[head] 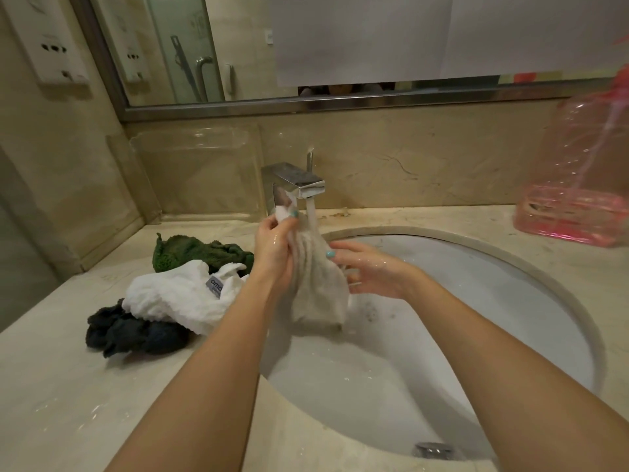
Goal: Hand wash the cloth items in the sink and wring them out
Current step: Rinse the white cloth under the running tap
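Over the white sink (531, 287), the left hand (272, 248) grips the top of a wet pale cloth (318, 294) beside the water running from the chrome faucet (295, 181). The right hand (372, 272) holds its side edge, thumb on the fabric. Green (200, 251), white (177, 296) and dark cloths (131, 333) lie heaped on the counter (68, 403) to the left.

view: head, sole camera | from: above the counter (61, 386), close | facing: forward and down into the sink (476, 301) | beyond: faucet (296, 183), mirror (190, 46) | lens: wide-angle
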